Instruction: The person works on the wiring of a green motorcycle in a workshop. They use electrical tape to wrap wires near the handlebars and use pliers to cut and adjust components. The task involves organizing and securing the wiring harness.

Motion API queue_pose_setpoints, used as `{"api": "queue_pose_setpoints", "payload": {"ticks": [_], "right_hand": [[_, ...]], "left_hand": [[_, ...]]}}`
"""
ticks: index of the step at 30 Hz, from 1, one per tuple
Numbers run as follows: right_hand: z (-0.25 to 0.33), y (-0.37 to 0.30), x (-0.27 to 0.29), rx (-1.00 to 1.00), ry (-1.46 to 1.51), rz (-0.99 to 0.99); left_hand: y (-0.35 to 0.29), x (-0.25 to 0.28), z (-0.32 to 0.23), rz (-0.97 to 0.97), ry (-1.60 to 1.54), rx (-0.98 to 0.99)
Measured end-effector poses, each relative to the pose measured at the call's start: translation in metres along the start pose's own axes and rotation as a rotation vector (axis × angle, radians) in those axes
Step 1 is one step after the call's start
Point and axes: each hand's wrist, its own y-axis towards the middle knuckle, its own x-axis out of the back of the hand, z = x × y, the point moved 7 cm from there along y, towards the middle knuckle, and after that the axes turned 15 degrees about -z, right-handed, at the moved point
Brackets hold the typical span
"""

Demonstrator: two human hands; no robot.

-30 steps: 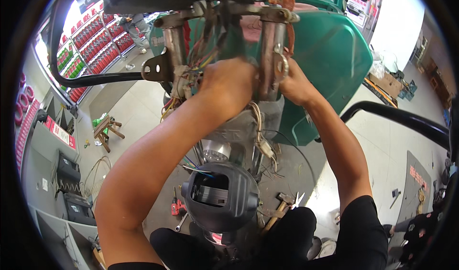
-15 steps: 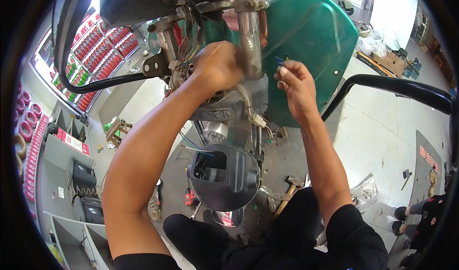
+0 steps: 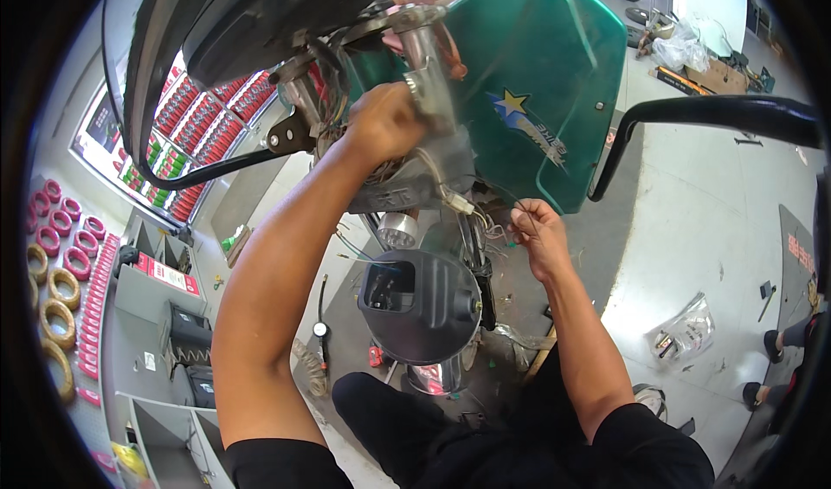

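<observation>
My left hand (image 3: 385, 124) is curled beside the metal fork tube (image 3: 422, 65) of a green vehicle's front end. Its fingertips, and whatever they grip, are hidden there. A bundle of coloured wires (image 3: 327, 125) runs along its left side. Lower and to the right, my right hand (image 3: 538, 238) pinches a thin dark wire (image 3: 512, 196) that stretches up and left toward the fork area. Left of that hand hangs a white connector (image 3: 459, 203) with pale leads. Below the fork is a black rounded housing (image 3: 433, 307) with a square opening, thin wires beside it.
A green panel (image 3: 528, 82) with a star decal rises behind the fork. Black bent bars (image 3: 718, 112) reach out on both sides. A gauge with a hose (image 3: 321, 329) and a clear plastic bag (image 3: 684, 329) lie on the floor. Another person's feet (image 3: 762, 372) show at right.
My right hand has come down from in front of the green panel, holding a wire stretched out. My left hand stays by the fork tube. The whole view has shifted somewhat.
</observation>
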Motion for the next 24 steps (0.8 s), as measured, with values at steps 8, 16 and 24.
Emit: {"api": "queue_pose_setpoints", "payload": {"ticks": [8, 16, 24], "right_hand": [[0.001, 0.004, 0.006, -0.048, -0.045, 0.047], [0.000, 0.008, 0.012, -0.049, -0.046, 0.029], [-0.003, 0.007, 0.008, -0.064, -0.019, 0.038]], "left_hand": [[0.016, 0.010, -0.038, 0.184, -0.291, 0.172], [0.018, 0.003, -0.041, 0.243, -0.114, 0.153], [-0.002, 0.005, -0.025, 0.154, 0.235, -0.283]]}}
